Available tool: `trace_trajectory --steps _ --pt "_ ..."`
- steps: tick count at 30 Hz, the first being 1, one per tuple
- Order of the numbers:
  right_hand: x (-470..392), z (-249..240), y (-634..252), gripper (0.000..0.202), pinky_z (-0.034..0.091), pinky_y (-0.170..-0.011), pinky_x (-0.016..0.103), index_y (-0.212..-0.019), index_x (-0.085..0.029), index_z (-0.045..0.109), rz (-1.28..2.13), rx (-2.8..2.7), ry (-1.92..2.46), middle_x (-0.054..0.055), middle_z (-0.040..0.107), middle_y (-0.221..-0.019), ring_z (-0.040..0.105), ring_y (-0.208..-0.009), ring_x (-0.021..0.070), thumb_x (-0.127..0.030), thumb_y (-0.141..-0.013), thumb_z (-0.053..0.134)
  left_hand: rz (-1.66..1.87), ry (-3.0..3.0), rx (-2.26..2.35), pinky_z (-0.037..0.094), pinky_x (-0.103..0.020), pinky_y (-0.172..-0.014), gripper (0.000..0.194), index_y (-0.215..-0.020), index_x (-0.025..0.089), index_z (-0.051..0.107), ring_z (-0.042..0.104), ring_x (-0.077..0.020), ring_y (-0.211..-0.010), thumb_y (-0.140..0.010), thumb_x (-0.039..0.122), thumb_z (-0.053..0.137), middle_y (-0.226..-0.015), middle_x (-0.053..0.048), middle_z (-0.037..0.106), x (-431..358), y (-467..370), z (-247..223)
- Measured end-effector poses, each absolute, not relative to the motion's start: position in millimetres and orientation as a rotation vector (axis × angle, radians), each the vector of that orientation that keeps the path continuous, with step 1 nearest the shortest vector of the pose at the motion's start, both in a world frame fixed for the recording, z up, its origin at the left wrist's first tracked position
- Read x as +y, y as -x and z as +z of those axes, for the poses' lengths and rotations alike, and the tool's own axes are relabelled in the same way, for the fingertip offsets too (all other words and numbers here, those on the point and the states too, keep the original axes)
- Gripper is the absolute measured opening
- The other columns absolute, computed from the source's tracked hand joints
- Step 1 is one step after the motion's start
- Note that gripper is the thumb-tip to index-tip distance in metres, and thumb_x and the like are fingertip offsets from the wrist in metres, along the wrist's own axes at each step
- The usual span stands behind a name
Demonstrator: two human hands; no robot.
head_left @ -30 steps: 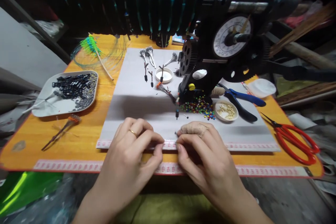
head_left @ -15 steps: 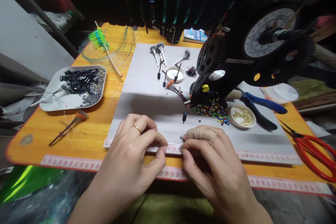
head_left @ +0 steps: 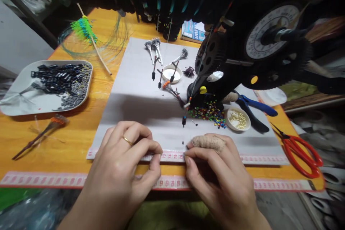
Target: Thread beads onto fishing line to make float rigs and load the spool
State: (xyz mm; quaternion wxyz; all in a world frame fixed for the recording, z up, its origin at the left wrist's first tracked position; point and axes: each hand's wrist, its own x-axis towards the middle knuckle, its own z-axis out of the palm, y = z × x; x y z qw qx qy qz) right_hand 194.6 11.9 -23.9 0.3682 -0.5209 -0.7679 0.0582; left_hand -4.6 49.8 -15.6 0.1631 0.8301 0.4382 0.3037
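Observation:
My left hand (head_left: 126,161) is closed in a pinch, thumb against index finger, above the pink-and-white measuring tape (head_left: 169,156) at the front edge of the white board (head_left: 126,111). A ring circles one of its fingers. My right hand (head_left: 223,172) pinches in the same way a little farther along the tape, its index finger wrapped in beige tape (head_left: 207,143). Whatever lies between the fingertips is too fine to make out. A tiny grey piece (head_left: 183,142) rests on the board beside the wrapped finger. Beyond it hangs a small black piece (head_left: 184,120) on a line.
A dark geared machine (head_left: 231,54) stands over the board. Colourful beads (head_left: 208,113), a dish of gold-coloured parts (head_left: 238,119), pliers (head_left: 250,109) and red scissors (head_left: 302,154) lie right. Leftward are a white tray (head_left: 16,82) and an orange-topped bundle (head_left: 45,129).
The view has shifted, so the table appears farther left. My right hand has moved rightward along the tape, widening the gap between the fingertips. Both pinches stay closed.

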Motion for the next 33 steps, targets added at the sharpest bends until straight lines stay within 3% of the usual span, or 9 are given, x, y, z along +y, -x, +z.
trace_trajectory --steps 33 --pt "10.2 -27.1 -203.0 0.017 0.046 -0.078 0.034 -0.092 -0.017 0.062 0.184 -1.988 1.346 0.007 0.063 -0.09 0.055 -0.09 0.0201 -0.003 -0.083 0.064 0.846 -2.293 1.312 0.042 -0.037 -0.074 0.014 -0.074 0.017 0.065 0.052 -0.0214 -0.086 -0.079 0.004 0.059 -0.085 -0.006 0.059 53.2 1.0 -9.5"
